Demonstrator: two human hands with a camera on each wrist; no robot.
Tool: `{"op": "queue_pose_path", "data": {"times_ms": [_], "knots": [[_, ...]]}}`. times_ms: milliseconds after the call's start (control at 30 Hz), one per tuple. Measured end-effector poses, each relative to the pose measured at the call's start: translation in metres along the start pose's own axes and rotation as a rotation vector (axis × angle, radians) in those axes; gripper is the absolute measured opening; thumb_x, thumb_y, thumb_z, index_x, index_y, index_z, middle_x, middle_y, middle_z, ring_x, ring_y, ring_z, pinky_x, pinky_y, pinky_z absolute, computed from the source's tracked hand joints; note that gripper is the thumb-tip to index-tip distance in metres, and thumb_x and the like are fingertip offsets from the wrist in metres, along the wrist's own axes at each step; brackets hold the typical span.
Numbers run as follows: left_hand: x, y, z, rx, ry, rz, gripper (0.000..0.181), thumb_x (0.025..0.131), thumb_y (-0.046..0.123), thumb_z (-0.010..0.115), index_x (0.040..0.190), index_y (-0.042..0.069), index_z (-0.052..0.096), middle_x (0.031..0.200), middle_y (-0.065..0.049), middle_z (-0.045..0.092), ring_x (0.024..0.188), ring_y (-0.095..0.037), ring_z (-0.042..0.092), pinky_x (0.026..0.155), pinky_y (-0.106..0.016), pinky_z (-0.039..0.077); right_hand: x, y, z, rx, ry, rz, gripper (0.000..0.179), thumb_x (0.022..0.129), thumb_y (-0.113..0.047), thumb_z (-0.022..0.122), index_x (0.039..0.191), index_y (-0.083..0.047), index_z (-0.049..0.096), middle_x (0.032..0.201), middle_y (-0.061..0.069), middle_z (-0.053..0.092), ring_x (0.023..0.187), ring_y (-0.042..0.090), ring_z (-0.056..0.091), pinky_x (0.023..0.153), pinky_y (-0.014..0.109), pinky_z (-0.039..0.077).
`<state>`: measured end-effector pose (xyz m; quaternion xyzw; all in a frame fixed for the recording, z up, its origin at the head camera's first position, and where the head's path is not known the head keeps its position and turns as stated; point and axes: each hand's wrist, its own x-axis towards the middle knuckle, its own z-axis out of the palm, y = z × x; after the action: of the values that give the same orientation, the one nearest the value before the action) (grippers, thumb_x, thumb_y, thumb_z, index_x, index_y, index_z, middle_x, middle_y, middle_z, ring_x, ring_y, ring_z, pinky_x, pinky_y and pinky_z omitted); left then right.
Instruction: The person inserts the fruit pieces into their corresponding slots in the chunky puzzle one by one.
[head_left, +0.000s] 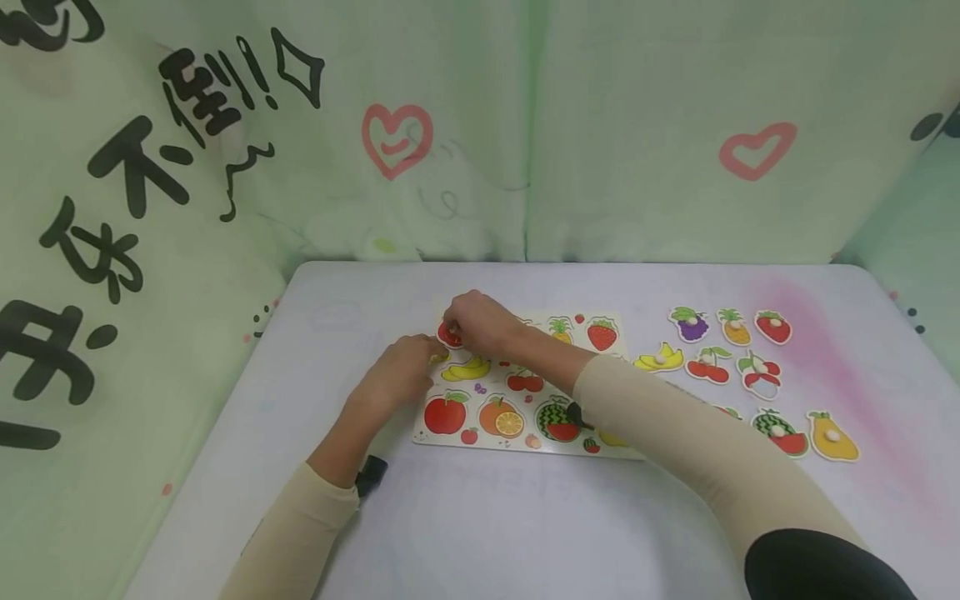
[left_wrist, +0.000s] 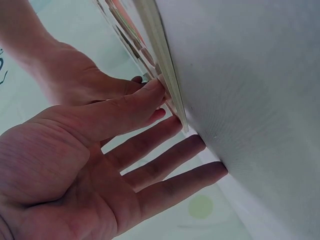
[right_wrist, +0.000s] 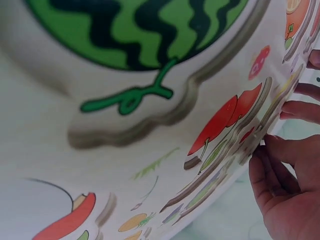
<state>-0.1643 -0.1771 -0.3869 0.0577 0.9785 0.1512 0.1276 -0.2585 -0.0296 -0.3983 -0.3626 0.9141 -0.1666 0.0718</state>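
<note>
A white fruit puzzle board (head_left: 480,454) lies flat on the table, printed with bananas, cherries, an apple, an orange and a watermelon. Over its upper left corner, my right hand (head_left: 483,323) pinches a red fruit puzzle piece (head_left: 449,336) between thumb and fingertips. In the right wrist view the right hand (right_wrist: 292,180) is bent at the board's far side, its held piece mostly hidden. Against the board's left edge rests my left hand (head_left: 401,371). The left wrist view shows that left hand (left_wrist: 115,145) with its thumb at the board edge (left_wrist: 167,65) and its other fingers stretched out.
Right of the board lie several loose knobbed pieces, among them grapes (head_left: 688,324), a pineapple (head_left: 733,327), bananas (head_left: 660,358), cherries (head_left: 708,366), a watermelon (head_left: 782,433) and a pear (head_left: 832,437). The right sleeve (head_left: 675,425) crosses the board and partly covers one piece. A green curtain (head_left: 600,200) hangs behind the table.
</note>
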Motion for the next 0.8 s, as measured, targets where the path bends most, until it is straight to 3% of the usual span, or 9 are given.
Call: {"op": "queue_pose_path", "data": {"times_ms": [800], "knots": [[-0.0009,0.0008,0.0009,-0.004,0.002,-0.005,0.051,0.09,0.005,0.079,0.139,0.009,0.065,0.144,-0.014,0.062,0.138,-0.032,0.056,0.109,-0.042,0.054,-0.0003,0.0048,0.0022,0.014,-0.006,-0.047,0.018,0.102,-0.009,0.065,0.113,-0.008,0.079,0.105,0.005,0.076,0.089,0.018,0.063,0.085,0.025,0.06]]}}
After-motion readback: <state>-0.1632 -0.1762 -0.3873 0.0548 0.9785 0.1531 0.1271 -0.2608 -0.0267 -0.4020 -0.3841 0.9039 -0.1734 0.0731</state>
